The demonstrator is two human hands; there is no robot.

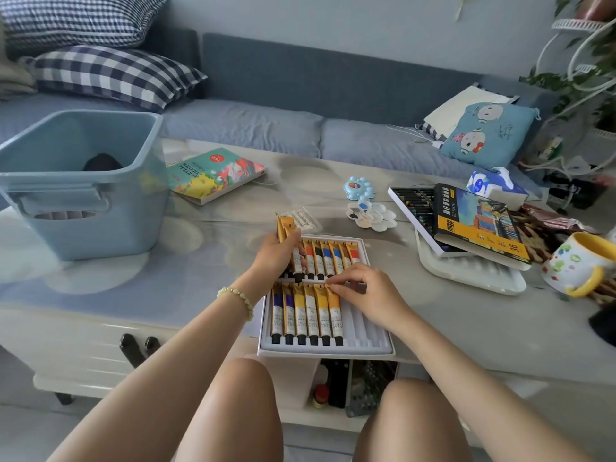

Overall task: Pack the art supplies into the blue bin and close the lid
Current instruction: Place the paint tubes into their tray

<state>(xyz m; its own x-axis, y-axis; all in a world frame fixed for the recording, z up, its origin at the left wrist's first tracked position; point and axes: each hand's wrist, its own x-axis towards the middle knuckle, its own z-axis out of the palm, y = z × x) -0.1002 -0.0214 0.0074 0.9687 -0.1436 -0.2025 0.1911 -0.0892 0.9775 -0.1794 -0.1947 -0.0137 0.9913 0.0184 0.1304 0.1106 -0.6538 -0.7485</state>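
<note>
A white paint tray (370,338) lies at the table's near edge with two rows of paint tubes in it. My left hand (275,256) grips a few loose tubes (286,228) upright over the tray's upper left corner. My right hand (365,288) pinches the crimped top of the yellow tube (334,311) at the right end of the lower row. The blue bin (83,185) stands open at the left with a dark object inside. Its lid is not in view.
An acrylic colours box lid (213,175) lies beside the bin. Two flower-shaped palettes (370,215) sit mid-table. An oil pastel set (466,221) rests on a white tray at the right, near a tissue pack (496,186) and a yellow-handled mug (580,265). A sofa runs behind the table.
</note>
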